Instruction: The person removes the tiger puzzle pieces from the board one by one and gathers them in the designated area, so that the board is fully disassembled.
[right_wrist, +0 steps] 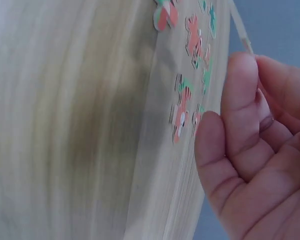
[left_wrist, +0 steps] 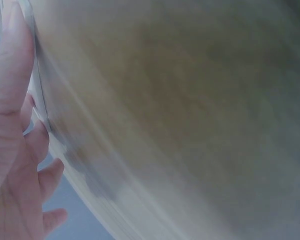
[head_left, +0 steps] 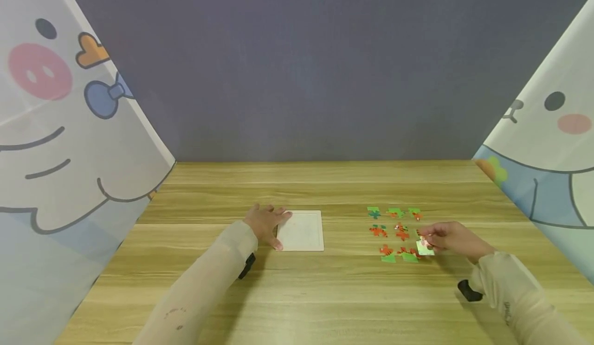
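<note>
My left hand (head_left: 265,224) lies at the left side of a white square puzzle tray (head_left: 300,231), thumb and fingers spread along its edge. In the left wrist view, the thumb (left_wrist: 12,75) touches the tray's thin edge. My right hand (head_left: 447,237) pinches a jigsaw piece (head_left: 425,247) with a pale green, shiny face between thumb and index finger. The right wrist view shows that piece edge-on as a thin strip (right_wrist: 241,27). Beside this hand several orange and green jigsaw pieces (head_left: 402,232) lie spaced out in rows on the table.
The wooden table (head_left: 297,298) meets a dark grey wall panel (head_left: 297,66) at the back. Cartoon-printed panels stand at the left (head_left: 69,128) and right (head_left: 552,144). A black wrist strap piece (head_left: 469,290) shows under the right sleeve, another (head_left: 247,266) under the left.
</note>
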A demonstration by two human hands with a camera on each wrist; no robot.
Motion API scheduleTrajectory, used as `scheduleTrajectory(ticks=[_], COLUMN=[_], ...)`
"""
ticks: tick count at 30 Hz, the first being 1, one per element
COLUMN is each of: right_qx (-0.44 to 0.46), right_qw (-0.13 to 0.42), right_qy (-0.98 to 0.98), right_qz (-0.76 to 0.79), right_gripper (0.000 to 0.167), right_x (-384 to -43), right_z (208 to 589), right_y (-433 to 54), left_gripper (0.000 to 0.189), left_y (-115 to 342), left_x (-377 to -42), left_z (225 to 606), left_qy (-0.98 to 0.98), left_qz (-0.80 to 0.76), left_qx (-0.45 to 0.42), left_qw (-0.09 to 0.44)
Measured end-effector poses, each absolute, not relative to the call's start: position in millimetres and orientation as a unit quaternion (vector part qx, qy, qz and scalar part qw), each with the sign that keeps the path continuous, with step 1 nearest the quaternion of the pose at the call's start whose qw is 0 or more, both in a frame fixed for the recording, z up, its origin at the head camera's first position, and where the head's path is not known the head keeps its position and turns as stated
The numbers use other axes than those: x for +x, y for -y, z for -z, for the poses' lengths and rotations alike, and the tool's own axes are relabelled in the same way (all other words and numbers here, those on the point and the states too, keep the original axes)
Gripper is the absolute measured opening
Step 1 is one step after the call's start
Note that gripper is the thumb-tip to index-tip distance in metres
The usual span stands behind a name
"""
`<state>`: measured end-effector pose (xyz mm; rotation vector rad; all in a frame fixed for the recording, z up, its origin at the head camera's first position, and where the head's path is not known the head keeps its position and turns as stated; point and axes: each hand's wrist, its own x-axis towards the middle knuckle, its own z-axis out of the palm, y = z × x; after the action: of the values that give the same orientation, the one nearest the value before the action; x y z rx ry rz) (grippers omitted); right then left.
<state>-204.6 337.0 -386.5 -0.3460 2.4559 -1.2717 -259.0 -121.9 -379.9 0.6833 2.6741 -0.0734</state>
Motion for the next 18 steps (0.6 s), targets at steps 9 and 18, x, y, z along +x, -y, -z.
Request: scheduleTrajectory(ticks=[9, 18], right_qx=[-0.107, -0.080], right_qw=[0.203, 0.241], right_qy=[-0.863, -0.862], right_qz=[0.451, 0.440], right_gripper=[0.031, 0.031], right_x=[-207, -205], right_z=[382, 381], right_y=[-342, -351], left_gripper=[0.097, 0.097], left_y=[126, 121], left_x=[-259, -257], left_z=[381, 382], left_qy=[-0.952, -0.949], left_qz=[0.028, 0.020], left_qx=[0.237, 0.246], left_qw=[0.190, 0.197])
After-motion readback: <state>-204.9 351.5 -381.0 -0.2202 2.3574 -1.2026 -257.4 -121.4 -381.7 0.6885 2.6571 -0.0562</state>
